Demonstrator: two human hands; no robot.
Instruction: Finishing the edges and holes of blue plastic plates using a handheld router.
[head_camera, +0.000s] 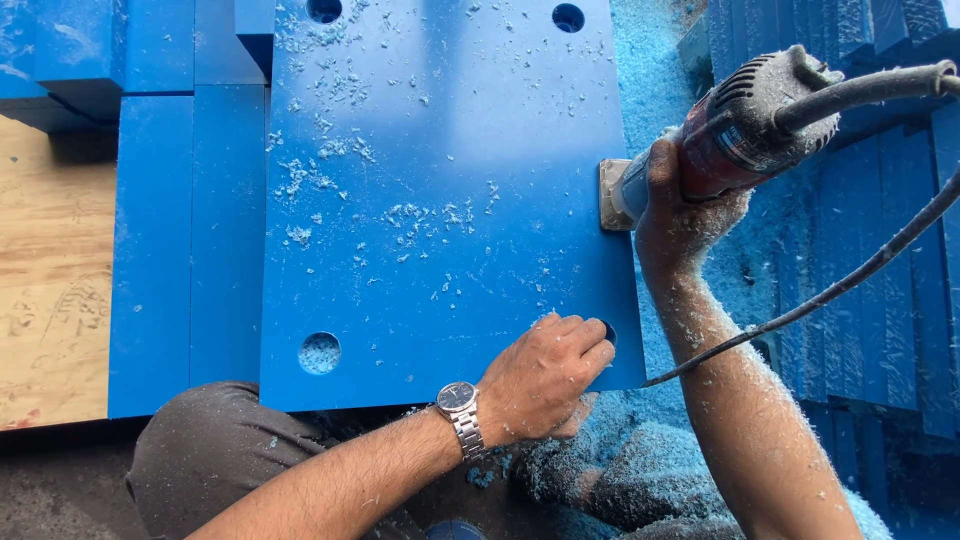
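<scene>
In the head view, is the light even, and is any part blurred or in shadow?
Head view: bright, soft light falls on the blue plate, with mild glare near its upper middle; the left hand and the right hand on the power tool look sharp; the lower left corner by the dark cloth lies in shadow; straight edges bend slightly, as from a wide lens.

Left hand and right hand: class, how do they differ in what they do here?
The left hand rests curled on the blue panel at its near corner, over a hole; the right hand grips a power trimmer against the panel's side edge. The left wrist wears a watch; the right wears none. Blue shavings coat the right forearm thickly, the left barely. Both are bare.
</scene>
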